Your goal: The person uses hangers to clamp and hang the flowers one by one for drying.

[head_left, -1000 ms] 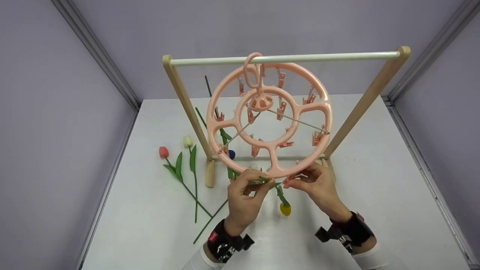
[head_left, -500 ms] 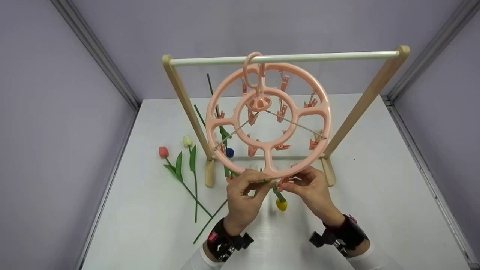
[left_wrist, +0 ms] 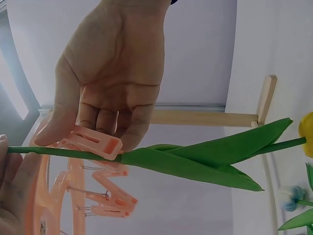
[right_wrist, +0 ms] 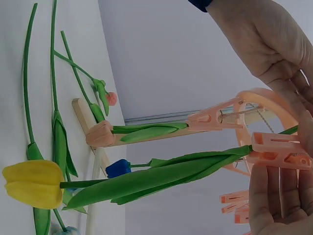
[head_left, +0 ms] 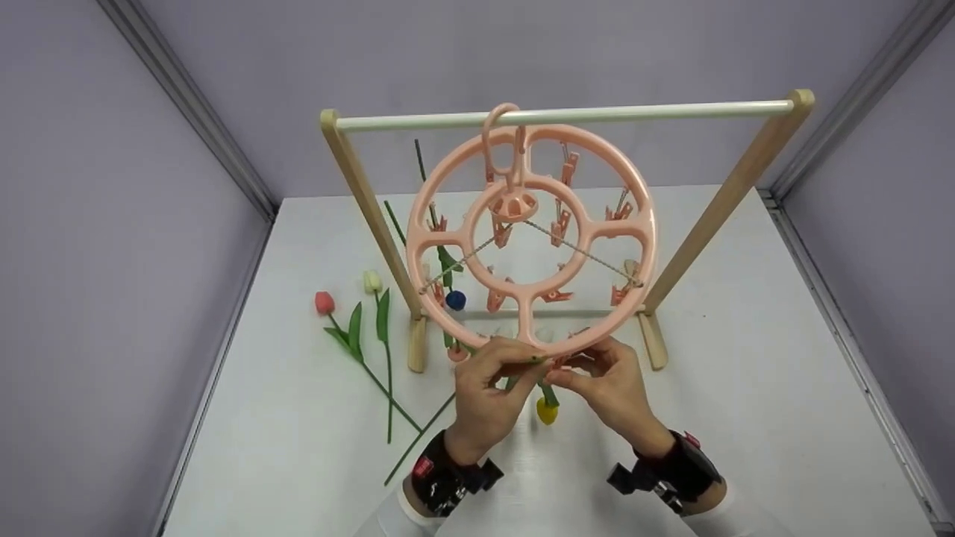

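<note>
In the head view my left hand (head_left: pixel 489 395) pinches the stem of a yellow tulip (head_left: pixel 548 412), which hangs head down below the ring. Just beside it, my right hand (head_left: pixel 608 384) grips a pink clothespin (right_wrist: pixel 274 147) attached near the front of the rim. The right wrist view has the stem between the two clothespin jaws, right above the green leaves (right_wrist: pixel 161 181); whether they bite cannot be told. A round pink hanger (head_left: pixel 531 328) hangs by its hook from a white bar, with several other clothespins around it.
A peach tulip (right_wrist: pixel 100 133) hangs from another clothespin at left. On the white table lie a red tulip (head_left: pixel 324 302), a white tulip (head_left: pixel 372 282) and a blue flower (head_left: pixel 455 300). The wooden stand (head_left: pixel 724 212) frames the hanger.
My right hand has moved left with the clothespin, closing up to the stem in my left hand. The yellow tulip head has swung left and slightly up; the ring has turned a little.
</note>
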The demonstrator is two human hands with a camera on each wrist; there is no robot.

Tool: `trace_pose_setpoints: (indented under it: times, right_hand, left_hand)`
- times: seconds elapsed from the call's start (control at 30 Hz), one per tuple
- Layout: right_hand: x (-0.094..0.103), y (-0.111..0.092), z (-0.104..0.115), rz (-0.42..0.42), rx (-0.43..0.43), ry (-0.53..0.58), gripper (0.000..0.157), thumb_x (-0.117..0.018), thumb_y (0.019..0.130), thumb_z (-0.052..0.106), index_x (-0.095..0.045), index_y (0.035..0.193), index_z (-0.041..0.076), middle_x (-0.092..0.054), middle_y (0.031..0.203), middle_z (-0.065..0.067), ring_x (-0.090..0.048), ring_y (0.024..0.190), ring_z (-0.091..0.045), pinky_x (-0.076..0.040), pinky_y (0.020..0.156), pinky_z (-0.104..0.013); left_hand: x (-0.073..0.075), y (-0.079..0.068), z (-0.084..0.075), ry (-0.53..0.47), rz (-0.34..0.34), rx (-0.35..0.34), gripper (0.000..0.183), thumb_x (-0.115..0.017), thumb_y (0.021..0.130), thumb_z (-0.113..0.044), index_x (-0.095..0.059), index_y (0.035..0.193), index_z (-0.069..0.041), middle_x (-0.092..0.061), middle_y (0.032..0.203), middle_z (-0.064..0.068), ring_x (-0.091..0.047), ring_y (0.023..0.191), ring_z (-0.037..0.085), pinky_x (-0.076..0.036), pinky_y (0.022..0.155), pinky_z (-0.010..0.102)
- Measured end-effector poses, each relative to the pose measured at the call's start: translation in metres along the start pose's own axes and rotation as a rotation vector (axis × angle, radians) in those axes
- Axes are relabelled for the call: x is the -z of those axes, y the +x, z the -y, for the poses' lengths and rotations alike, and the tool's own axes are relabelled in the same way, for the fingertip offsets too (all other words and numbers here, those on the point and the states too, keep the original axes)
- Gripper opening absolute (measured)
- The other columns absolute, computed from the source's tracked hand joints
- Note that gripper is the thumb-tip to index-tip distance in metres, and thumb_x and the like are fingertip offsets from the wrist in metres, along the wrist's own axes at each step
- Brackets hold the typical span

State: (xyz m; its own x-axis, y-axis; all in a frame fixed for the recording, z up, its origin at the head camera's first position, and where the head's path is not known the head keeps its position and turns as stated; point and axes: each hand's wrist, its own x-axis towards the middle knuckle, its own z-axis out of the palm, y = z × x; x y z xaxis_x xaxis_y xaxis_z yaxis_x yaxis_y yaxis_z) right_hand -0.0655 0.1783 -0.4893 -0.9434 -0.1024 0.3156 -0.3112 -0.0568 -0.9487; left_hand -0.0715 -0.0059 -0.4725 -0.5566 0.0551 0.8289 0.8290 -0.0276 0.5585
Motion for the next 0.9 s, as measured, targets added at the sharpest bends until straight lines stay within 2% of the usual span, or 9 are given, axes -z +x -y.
trace_pose_setpoints:
  times: [0.27,0.43,0.6,0.9]
  right_hand:
    - [-0.001,0.001,-0.003,0.029,0.094,-0.031,0.035,-0.082,0.077,-0.017,-0.072,0.108,-0.007,-0.078,0.096,0.005,-0.073,0.088,-0.009,-0.063,0.084,-0.023]
    - [-0.001,0.001,-0.005,0.041,0.130,-0.084,0.038,-0.082,0.076,-0.018,-0.070,0.111,-0.007,-0.078,0.102,0.008,-0.074,0.093,-0.008,-0.062,0.085,-0.021]
    - [-0.001,0.001,-0.008,0.048,0.165,-0.096,0.042,-0.082,0.076,-0.019,-0.069,0.114,-0.007,-0.077,0.104,0.006,-0.074,0.094,-0.008,-0.062,0.085,-0.020]
    - [0.004,0.004,-0.011,0.018,0.147,-0.125,0.042,-0.081,0.077,-0.018,-0.068,0.116,-0.006,-0.077,0.103,0.005,-0.075,0.096,-0.009,-0.062,0.085,-0.021]
  left_hand:
    - [0.003,-0.002,0.004,-0.019,0.011,0.022,0.027,-0.079,0.081,0.018,-0.071,0.102,0.003,-0.072,0.090,0.018,-0.073,0.077,0.022,-0.064,0.067,0.022]
    - [0.003,-0.002,0.006,-0.007,-0.005,0.020,0.026,-0.080,0.079,0.018,-0.072,0.099,0.003,-0.072,0.088,0.018,-0.072,0.073,0.020,-0.063,0.064,0.021]
    - [0.004,-0.004,0.006,0.017,-0.017,0.031,0.020,-0.081,0.083,0.013,-0.073,0.099,0.004,-0.073,0.088,0.018,-0.072,0.074,0.020,-0.063,0.066,0.021]
    - [0.007,-0.006,0.004,0.021,-0.023,0.030,0.019,-0.079,0.086,0.013,-0.074,0.102,0.007,-0.073,0.091,0.020,-0.075,0.081,0.023,-0.065,0.071,0.024]
